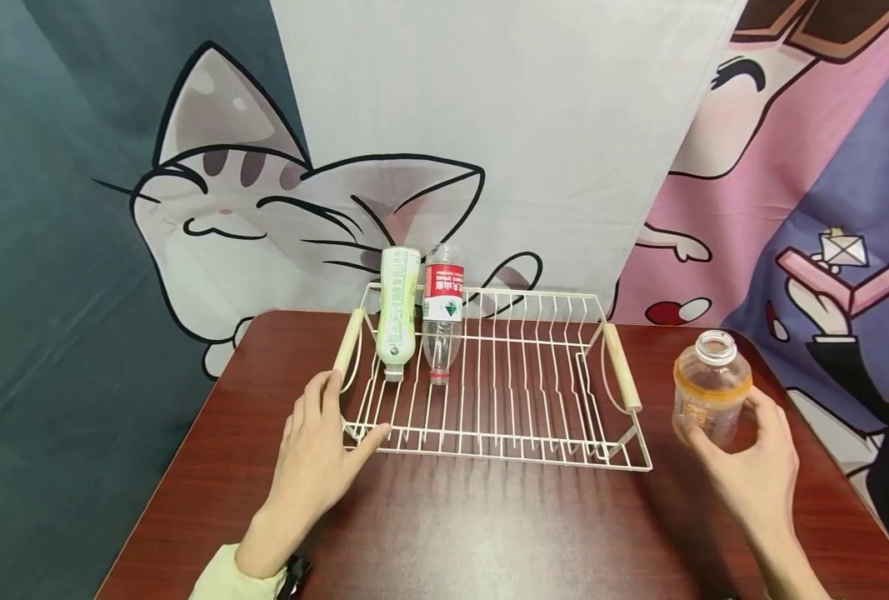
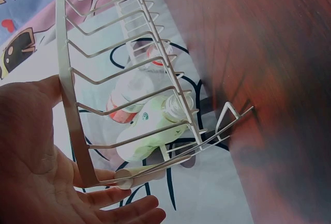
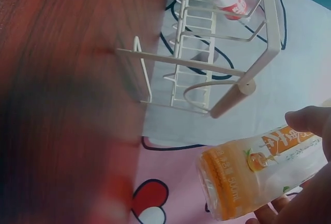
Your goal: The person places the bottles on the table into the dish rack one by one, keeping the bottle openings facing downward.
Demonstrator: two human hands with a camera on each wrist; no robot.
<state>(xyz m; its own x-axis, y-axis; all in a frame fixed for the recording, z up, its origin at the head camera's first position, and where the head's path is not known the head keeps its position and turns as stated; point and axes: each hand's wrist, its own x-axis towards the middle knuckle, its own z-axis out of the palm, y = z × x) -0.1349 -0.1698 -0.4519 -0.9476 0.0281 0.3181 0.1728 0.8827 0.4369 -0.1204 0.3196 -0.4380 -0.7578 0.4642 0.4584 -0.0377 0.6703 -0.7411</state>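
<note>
My right hand (image 1: 759,467) grips a clear plastic drink bottle (image 1: 714,387) with an orange band and label. Its uncapped neck points up in the head view, beside the right end of a cream wire rack (image 1: 504,454). At the rack's front left corner is my left hand (image 1: 312,450), thumb by the front rail, fingers extended beside the left wooden handle (image 1: 349,339). Inside the rack, a pale green bottle (image 1: 397,308) leans neck down at the left. Next to it, a clear bottle with a red label (image 1: 442,321) also leans neck down.
The rack stands on a dark red-brown table (image 1: 504,533). A second wooden handle (image 1: 622,367) is on its right end, between the rack and the held bottle. Behind the table hangs a printed cloth (image 1: 519,108) with cartoon cats.
</note>
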